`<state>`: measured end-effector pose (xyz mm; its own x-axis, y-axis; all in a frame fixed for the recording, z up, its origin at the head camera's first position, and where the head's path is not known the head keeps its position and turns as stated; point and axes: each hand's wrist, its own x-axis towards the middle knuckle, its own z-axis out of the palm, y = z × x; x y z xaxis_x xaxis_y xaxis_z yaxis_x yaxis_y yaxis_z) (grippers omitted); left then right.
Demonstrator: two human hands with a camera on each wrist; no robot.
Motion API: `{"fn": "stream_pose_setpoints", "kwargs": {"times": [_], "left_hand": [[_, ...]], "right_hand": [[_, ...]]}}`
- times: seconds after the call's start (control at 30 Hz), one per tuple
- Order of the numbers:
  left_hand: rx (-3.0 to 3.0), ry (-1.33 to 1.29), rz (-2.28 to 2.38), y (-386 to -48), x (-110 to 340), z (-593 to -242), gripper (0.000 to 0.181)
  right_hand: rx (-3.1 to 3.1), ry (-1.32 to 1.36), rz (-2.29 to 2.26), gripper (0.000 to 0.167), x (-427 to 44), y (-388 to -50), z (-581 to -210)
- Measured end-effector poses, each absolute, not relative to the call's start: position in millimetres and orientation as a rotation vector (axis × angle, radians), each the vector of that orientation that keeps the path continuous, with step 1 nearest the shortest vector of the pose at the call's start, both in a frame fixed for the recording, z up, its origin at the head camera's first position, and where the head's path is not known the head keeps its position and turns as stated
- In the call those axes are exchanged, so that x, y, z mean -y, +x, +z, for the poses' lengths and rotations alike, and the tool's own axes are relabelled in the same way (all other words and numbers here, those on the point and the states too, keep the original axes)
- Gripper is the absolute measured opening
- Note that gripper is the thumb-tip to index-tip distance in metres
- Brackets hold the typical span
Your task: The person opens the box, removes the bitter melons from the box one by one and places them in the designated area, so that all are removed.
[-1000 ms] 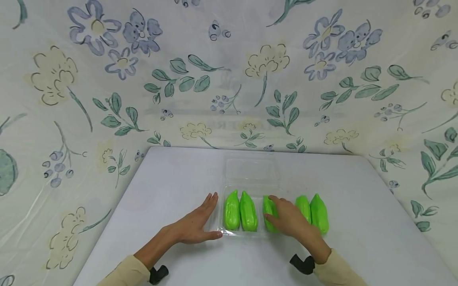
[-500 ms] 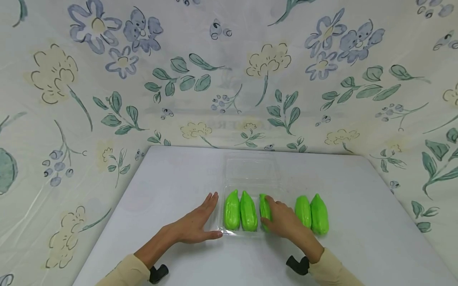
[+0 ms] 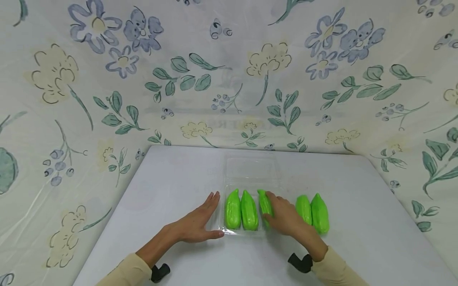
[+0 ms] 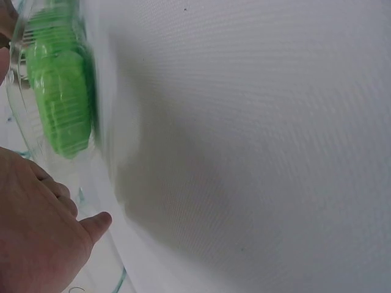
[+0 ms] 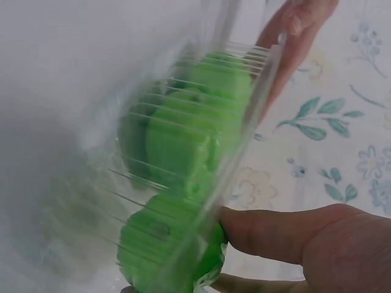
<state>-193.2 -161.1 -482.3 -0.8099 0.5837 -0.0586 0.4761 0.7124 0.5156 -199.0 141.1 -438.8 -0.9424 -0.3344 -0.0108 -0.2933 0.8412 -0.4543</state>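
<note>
A clear plastic container point(image 3: 251, 169) lies with its lid laid back on the white table. Two bright green vegetable-shaped pieces point(image 3: 233, 210) stand side by side in its left part. My right hand point(image 3: 287, 216) grips a third green piece point(image 3: 264, 201) in the container's right part; in the right wrist view the thumb presses that piece point(image 5: 160, 241) from the side. My left hand point(image 3: 196, 223) has its fingers straight and spread at the container's left edge, with the thumb by the near left corner. In the left wrist view the container wall point(image 4: 27, 125) stands beyond the hand point(image 4: 40, 229).
Two more green pieces point(image 3: 319, 214) lie together on the table point(image 3: 171, 171), right of the container and close behind my right hand. A flower-printed cloth point(image 3: 229, 79) rises behind and beside the table.
The green piece under my right hand has shifted slightly left and tilted, its tip now pointing up and left. My left hand has stayed almost still at the container's edge.
</note>
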Motion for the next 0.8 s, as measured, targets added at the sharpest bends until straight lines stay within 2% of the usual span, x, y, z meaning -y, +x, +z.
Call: {"fn": "stream_pose_setpoints", "kwargs": {"times": [0.47, 0.8], "left_hand": [[-2.711, 0.868, 0.723, -192.9, 161.1, -484.0, 0.11], [-2.711, 0.855, 0.722, -192.7, 161.1, -485.2, 0.109]], "right_hand": [[-2.983, -0.495, -0.741, 0.067, -162.1, -200.5, -415.9], [-2.965, -0.416, -0.861, 0.067, -195.5, -202.3, -400.7]]}}
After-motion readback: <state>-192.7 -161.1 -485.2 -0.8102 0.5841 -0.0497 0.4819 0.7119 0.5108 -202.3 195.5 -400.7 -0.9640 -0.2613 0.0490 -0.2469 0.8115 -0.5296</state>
